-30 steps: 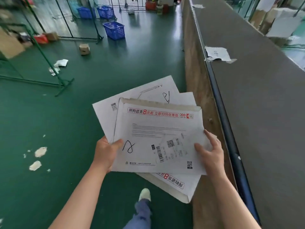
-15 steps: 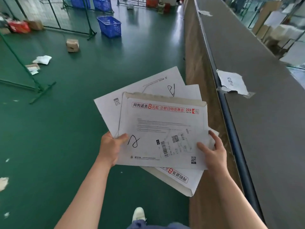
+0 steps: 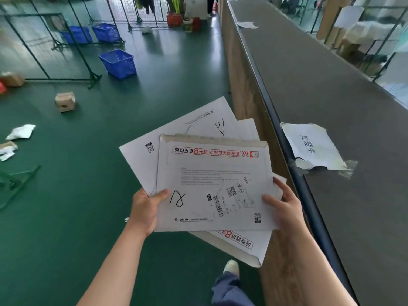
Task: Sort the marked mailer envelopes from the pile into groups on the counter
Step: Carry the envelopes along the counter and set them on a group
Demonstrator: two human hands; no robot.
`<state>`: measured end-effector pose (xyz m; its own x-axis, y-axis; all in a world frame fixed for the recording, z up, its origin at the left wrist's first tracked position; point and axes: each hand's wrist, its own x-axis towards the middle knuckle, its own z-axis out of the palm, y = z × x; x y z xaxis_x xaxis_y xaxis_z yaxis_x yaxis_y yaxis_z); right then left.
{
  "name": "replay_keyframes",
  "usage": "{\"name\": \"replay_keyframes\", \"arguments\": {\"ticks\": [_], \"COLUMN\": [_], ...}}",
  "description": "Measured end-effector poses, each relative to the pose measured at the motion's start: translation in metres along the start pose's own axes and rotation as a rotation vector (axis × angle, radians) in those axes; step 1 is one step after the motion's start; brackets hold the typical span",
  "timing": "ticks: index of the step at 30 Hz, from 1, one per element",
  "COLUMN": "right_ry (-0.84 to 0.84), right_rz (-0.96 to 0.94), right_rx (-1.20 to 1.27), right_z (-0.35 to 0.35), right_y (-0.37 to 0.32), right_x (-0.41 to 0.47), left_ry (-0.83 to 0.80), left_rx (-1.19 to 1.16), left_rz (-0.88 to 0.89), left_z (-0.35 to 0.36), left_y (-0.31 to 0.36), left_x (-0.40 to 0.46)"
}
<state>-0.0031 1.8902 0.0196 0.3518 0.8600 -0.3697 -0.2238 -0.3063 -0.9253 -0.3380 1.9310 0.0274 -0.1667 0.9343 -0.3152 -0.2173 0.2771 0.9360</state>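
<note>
Fanned stack of mailer envelopes [image 3: 212, 186] held above the green floor [image 3: 66, 217], just left of the grey table [image 3: 331, 96]; left hand [image 3: 144, 212] and right hand [image 3: 284, 209] pinching its near corners, thumbs on top.

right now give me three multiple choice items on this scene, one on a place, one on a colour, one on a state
1. Where does the taped white paper sign lie?
A. on the grey counter top
B. on the floor
C. in a basket

2. What colour is the nearest plastic basket?
A. red
B. blue
C. yellow

3. How is the stack of white mailer envelopes held?
A. left hand only
B. lying on the counter
C. by both hands

Key: 1 A, it is taped near the counter's edge. 2 B, it is plainly blue. 3 C, the left hand and right hand each have a grip on one side.
</note>
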Motion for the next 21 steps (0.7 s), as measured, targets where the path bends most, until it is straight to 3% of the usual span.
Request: {"name": "replay_keyframes", "arguments": {"ticks": [7,14,21], "right_ry": [-0.089,-0.127,-0.037], "right_rz": [-0.069,-0.098,-0.084], "right_rx": [-0.072,-0.205,-0.291], "right_z": [0.059,0.131,0.241], "right_y": [-0.091,-0.133,-0.19], "right_x": [0.157,0.326,0.5], "left_ry": [0.056,0.04,0.002], "left_rx": [-0.011,-0.097,-0.155], "left_rz": [0.004,-0.051,-0.103], "left_z": [0.056,0.082,0.106], "left_y": [0.06,0.075,0.123], "left_x": [0.135,0.308,0.512]}}
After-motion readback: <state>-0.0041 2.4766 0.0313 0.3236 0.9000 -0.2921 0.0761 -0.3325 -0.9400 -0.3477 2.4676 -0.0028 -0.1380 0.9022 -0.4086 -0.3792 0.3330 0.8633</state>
